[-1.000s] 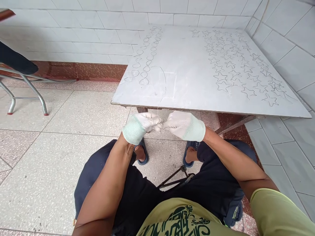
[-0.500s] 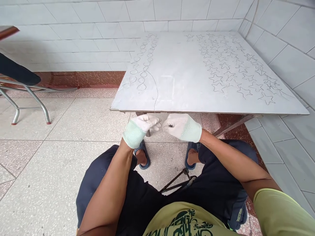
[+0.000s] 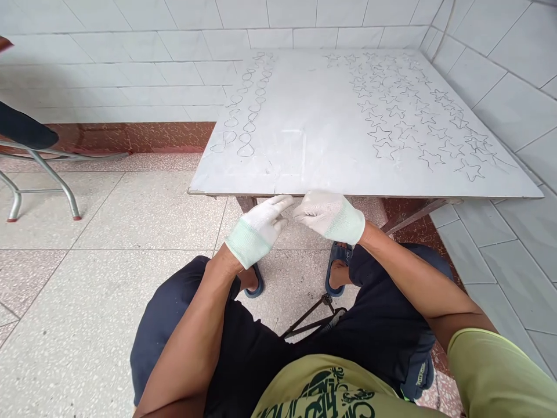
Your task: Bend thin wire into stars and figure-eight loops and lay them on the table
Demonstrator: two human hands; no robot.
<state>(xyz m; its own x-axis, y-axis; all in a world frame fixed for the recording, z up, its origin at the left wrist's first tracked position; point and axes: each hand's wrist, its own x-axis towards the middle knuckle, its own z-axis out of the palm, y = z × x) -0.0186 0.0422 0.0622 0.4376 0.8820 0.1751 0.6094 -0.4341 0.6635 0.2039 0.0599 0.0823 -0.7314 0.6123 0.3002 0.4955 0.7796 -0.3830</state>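
Observation:
My left hand (image 3: 261,228), in a white glove with a pale green cuff, is just below the table's front edge. Its fingers are stretched out, with the thumb apart from them. Close on its right is my gloved right hand (image 3: 328,213), fingers pinched together on a thin wire; hardly any of that wire shows. On the white table (image 3: 313,116) lie many star-shaped wire pieces (image 3: 383,151) at the right. Looped wire pieces (image 3: 246,150) lie in two rows along the left side.
A tiled wall (image 3: 278,38) stands behind the table. At the left are a metal-legged stool (image 3: 43,190) and part of another person's dark-clothed leg (image 3: 26,130). Below my hands are my sandalled feet (image 3: 338,270) and a dark metal frame (image 3: 311,319).
My left hand's fingers have gone from a pinch to stretched out, and my right hand has risen slightly. The long wire that curved over the table to my hands no longer shows there.

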